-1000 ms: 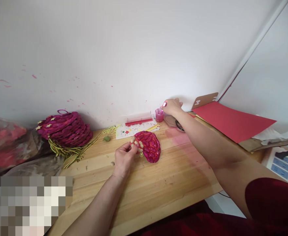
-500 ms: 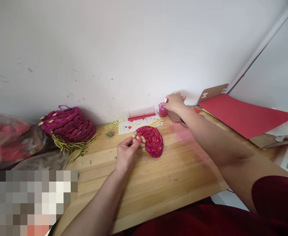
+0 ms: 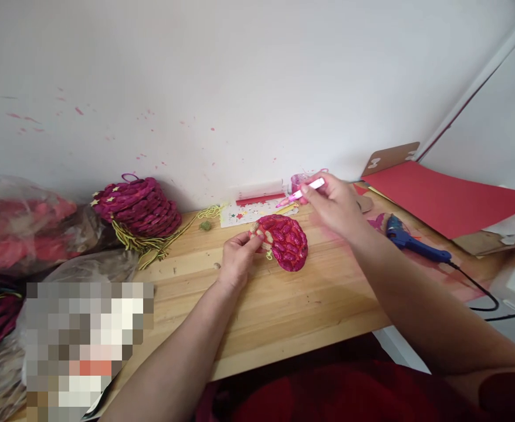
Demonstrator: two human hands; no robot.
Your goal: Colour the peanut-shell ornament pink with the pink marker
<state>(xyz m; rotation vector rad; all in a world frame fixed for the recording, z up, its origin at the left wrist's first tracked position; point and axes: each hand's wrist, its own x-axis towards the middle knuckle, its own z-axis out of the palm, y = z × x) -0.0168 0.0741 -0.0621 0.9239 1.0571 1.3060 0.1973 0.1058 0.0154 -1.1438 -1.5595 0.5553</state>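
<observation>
My left hand (image 3: 239, 256) pinches the pale left side of a round red and magenta piece (image 3: 289, 241) with a bumpy surface, held just over the wooden table (image 3: 266, 322). Up and to the right of it, my right hand (image 3: 330, 202) is closed round a white brush (image 3: 312, 187) whose pink-stained tip points down and left, apart from the piece. Behind that hand stands a small clear cup (image 3: 298, 180) with pink on it, partly hidden. A white sheet with small coloured stars (image 3: 244, 215) lies behind the piece.
Stacked magenta pieces with yellow-green fringe (image 3: 138, 208) stand back left, near plastic bags (image 3: 24, 217). A green clump (image 3: 205, 225) lies beside them. At right are a blue glue gun (image 3: 409, 241) with a black cable and a red sheet (image 3: 451, 196).
My right hand has come back from beside the cup toward the piece, and the brush in it now shows clearly. The view has shifted, bringing the glue gun into sight.
</observation>
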